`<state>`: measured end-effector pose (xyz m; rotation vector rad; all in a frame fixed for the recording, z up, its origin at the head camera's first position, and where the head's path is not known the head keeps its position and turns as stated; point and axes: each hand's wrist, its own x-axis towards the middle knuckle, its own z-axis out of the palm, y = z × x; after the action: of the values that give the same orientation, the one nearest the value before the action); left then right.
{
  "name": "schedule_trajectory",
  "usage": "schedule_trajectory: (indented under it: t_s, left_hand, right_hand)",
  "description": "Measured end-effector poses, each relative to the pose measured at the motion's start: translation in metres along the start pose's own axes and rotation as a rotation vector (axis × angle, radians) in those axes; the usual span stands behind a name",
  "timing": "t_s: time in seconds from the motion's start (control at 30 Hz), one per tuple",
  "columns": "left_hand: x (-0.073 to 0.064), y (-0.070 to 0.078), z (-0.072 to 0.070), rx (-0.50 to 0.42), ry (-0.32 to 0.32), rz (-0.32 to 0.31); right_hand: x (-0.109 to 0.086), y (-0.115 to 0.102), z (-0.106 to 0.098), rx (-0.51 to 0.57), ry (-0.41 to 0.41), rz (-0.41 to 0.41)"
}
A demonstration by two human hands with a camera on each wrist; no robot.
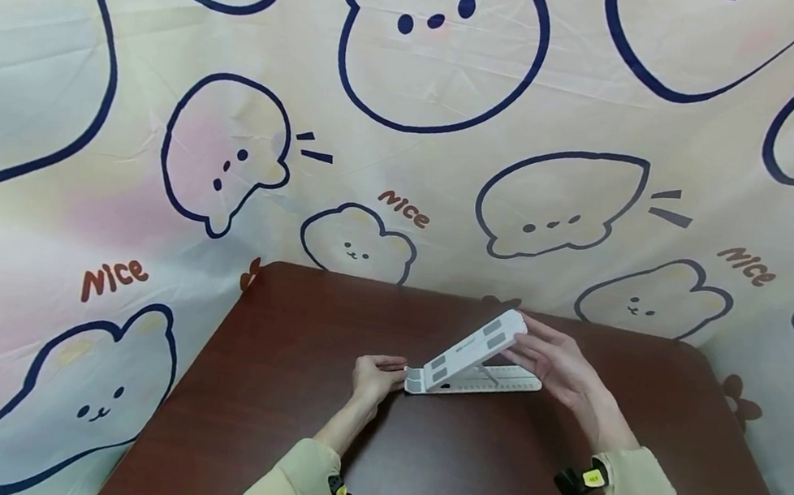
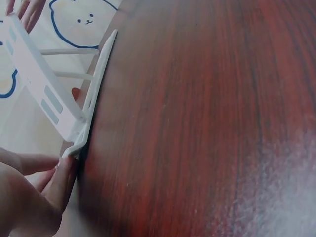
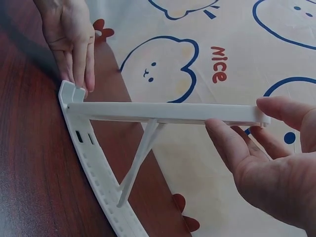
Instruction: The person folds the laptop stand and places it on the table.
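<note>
A white folding laptop stand (image 1: 471, 352) stands near the far side of the table, its upper panel (image 3: 163, 110) raised at a slant over the slotted base (image 3: 101, 165). A thin prop leg (image 3: 138, 160) runs from the underside of that panel down to the base. At the stand's low end, with the upturned lip, my left hand (image 1: 376, 377) pinches the lip between thumb and fingers. My right hand (image 1: 563, 366) grips the raised end of the upper panel, thumb and fingers on opposite sides. Grey pads (image 2: 51, 111) show on the panel's top face.
The brown wood-grain table (image 1: 460, 467) reaches back to a cloth backdrop (image 1: 407, 159) printed with cartoon bears, close behind the stand. Black wrist cameras sit on both wrists, at the cuffs of pale sleeves (image 1: 292, 485).
</note>
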<state>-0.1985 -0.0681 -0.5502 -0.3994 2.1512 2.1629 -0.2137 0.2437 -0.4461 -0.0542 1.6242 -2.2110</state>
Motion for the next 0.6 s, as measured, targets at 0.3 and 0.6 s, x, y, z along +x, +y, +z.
schedule_trajectory:
  t_s: [0.3,0.6]
  left_hand:
    - [0.007,-0.002,0.001,0.031,0.005,0.014]
    - [0.014,0.001,-0.001,0.055,0.013,0.043]
  right_hand:
    - [-0.002,0.004,0.002,0.04,0.008,-0.009]
    - [-0.001,0.008,0.003,0.07,0.015,-0.002]
